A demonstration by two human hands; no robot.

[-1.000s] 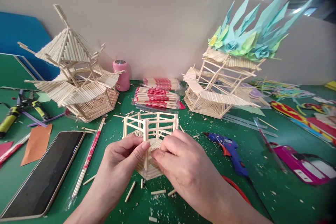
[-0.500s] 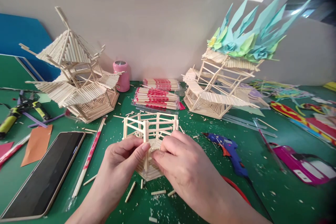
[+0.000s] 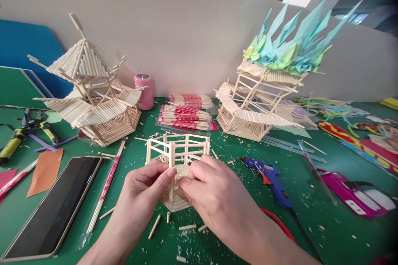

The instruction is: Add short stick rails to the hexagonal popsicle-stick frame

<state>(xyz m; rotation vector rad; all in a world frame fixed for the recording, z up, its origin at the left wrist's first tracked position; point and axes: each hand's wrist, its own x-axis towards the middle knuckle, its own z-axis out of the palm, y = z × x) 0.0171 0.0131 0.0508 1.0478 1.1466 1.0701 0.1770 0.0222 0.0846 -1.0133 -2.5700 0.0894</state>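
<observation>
A small polygonal frame of wooden sticks (image 3: 186,140), with a floor of laid sticks, stands in front of me on the green table. Thumb and fingers of my left hand (image 3: 146,192) pinch its front upright post. Just right of that post, my right hand (image 3: 214,190) is closed, fingertips reaching into the frame's near side. Whatever those fingertips grip is hidden behind the hand. Short cut stick pieces (image 3: 154,227) lie below the frame.
Two larger stick pavilions stand behind: one with a pointed roof (image 3: 90,103) at left, one topped with folded paper (image 3: 261,116) at right. Bundled sticks (image 3: 185,116) and a pink cup (image 3: 144,91) sit between. A phone (image 3: 51,207) and a blue glue gun (image 3: 270,178) flank my hands.
The view has shifted slightly. Both hands keep nearly the same grip and place at the frame's front post; nothing was visibly taken or let go.
</observation>
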